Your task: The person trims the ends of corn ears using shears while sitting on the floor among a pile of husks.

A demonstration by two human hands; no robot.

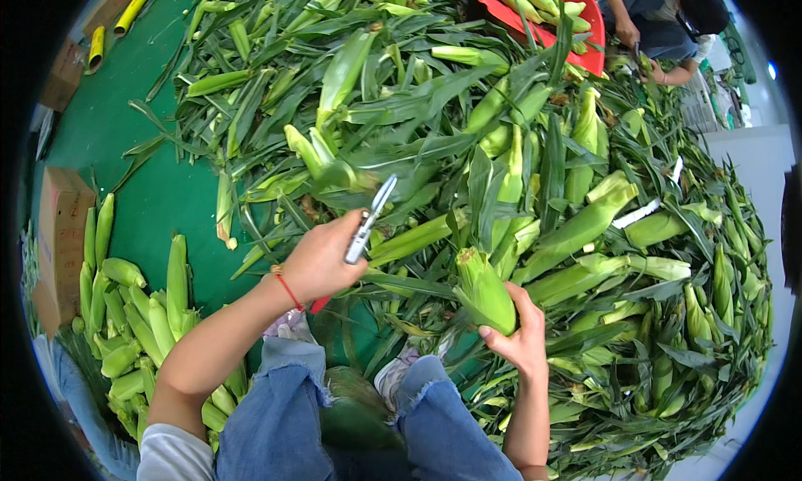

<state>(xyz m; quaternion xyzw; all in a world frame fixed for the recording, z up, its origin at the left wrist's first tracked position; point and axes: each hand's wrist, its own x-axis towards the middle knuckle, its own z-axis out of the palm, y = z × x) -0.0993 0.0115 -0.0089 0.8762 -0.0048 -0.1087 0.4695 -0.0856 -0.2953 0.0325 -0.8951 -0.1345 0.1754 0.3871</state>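
My left hand (326, 255) grips red-handled cutting shears (371, 221), the metal end pointing up and away from me. Most of the handle is hidden by the fingers. In my right hand (520, 331) is a green ear of corn in its husk (487, 293), its cut, pale end facing up and slightly left. The shears and this ear are apart. Just beyond the shears a piece of corn plant (335, 174) is blurred. A large heap of leafy corn (564, 243) spreads in front of me and to my right.
Trimmed ears (150, 318) are piled at my left beside a cardboard box (66, 249). A red plastic basket (589, 49) with ears stands far right. Beyond it, another person (664, 30) handles corn. Leaves litter the green floor (150, 212); yellow tubes (135, 8) lie far left.
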